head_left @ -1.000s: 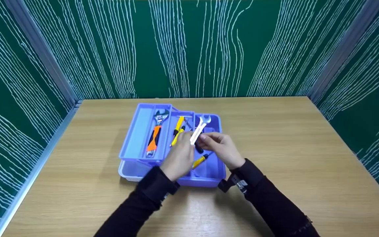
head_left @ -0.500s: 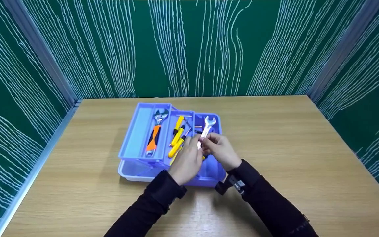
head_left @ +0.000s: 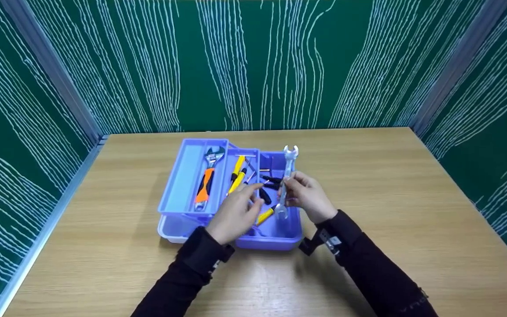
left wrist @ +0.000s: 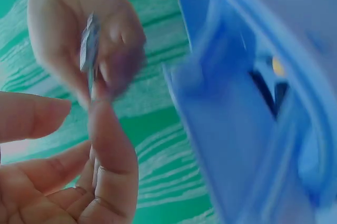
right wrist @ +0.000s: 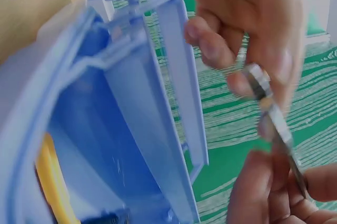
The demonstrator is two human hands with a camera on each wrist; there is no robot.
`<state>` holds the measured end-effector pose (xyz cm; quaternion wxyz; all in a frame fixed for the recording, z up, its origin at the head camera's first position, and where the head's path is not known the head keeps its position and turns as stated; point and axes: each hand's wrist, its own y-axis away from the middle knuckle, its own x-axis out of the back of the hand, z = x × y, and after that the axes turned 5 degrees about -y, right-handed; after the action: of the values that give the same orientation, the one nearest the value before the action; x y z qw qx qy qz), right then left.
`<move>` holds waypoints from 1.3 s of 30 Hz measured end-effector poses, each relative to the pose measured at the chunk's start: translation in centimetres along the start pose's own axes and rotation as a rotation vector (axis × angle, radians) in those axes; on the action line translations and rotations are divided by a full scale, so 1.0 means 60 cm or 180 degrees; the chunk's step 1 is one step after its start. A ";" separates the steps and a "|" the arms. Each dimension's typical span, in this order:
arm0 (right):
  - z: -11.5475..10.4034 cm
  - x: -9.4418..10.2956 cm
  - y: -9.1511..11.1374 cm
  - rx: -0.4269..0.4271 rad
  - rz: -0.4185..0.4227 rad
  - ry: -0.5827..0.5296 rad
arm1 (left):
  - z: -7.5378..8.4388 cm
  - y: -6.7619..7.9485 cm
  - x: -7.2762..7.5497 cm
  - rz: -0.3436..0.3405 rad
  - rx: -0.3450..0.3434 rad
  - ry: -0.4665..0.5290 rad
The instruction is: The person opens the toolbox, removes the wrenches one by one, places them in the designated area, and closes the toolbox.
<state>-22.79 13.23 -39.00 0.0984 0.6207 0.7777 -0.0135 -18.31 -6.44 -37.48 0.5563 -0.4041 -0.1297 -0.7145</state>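
Note:
A silver open-ended wrench (head_left: 288,166) stands nearly upright over the right part of a purple-blue toolbox (head_left: 269,243). My right hand (head_left: 310,196) pinches its middle between thumb and fingers, with one forked end up and the other end low over the bin. In the right wrist view the wrench (right wrist: 277,121) appears edge-on, running from the pinching fingers toward the other hand. My left hand (head_left: 235,214) hovers over the middle of the toolbox, thumb and fingers spread apart, holding nothing. Its fingers (left wrist: 113,166) come close to the wrench in the left wrist view.
An adjustable wrench (head_left: 206,185) with an orange and black handle lies in the raised left tray. Yellow-handled screwdrivers (head_left: 236,180) lie in the tray beside it. Black handles (head_left: 272,181) and another yellow handle (head_left: 265,215) sit in the lower bin. Wooden tabletop (head_left: 390,185) surrounds the toolbox.
The wrench was between both hands; now only my right hand holds it, moved right and turned more upright. My left hand has let go and drawn back to the left.

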 end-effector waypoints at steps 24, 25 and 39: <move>-0.013 0.211 -0.003 0.0297 0.0901 0.1007 | -0.175 0.055 0.165 0.0564 0.1089 -0.0418; -0.011 0.217 -0.004 0.0305 0.0947 0.1077 | -0.179 0.058 0.164 0.0533 0.1115 -0.0386; 0.019 0.272 -0.028 0.0119 0.1147 0.2724 | -0.197 0.072 0.152 0.0498 0.1380 -0.0090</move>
<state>-27.72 28.37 -43.03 -0.2418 0.6974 0.6277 0.2472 -20.04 -21.72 -39.61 0.6820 -0.2939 -0.2562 -0.6188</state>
